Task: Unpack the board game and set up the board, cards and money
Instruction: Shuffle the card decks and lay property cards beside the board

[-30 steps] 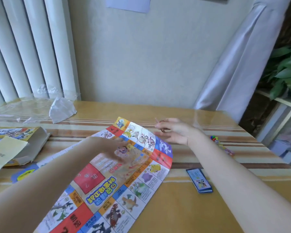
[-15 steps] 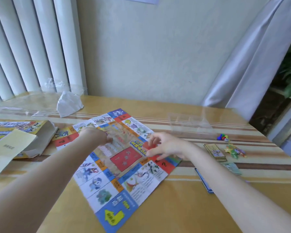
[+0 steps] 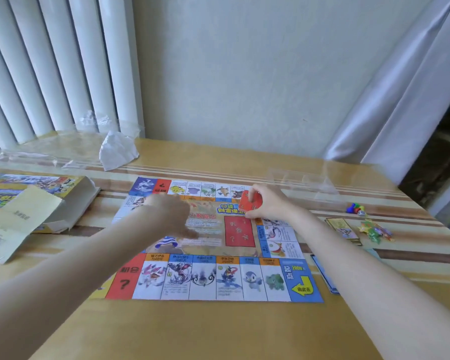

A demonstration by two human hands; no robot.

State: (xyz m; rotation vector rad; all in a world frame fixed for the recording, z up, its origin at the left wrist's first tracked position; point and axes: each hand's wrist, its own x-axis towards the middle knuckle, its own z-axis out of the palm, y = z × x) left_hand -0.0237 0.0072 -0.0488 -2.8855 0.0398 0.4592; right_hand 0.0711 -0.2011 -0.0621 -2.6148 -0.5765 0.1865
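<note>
The paper game board point(image 3: 216, 279) lies flat on the table, its long edge square to me. My left hand point(image 3: 172, 216) rests on the board's middle left with its fingers stretched down onto the paper. My right hand point(image 3: 270, 203) hovers over the board's far right part and grips a small red stack of cards point(image 3: 250, 202), just beyond the board's printed red rectangle point(image 3: 239, 231). A yellow-backed card stack point(image 3: 343, 229) and a blue card stack point(image 3: 325, 274) lie right of the board; my right forearm partly covers the blue one.
The open game box point(image 3: 70, 196) and a pale folded sheet point(image 3: 18, 222) lie at the left. Crumpled plastic wrap point(image 3: 115, 152) sits at the back. At the right are a clear plastic tray point(image 3: 304, 188), coloured pawns with a die point(image 3: 355, 209), and a bag of colourful pieces point(image 3: 374, 231).
The board has been turned from a diagonal to lie flat and square to me. My right hand, earlier flat on the board, now holds red cards.
</note>
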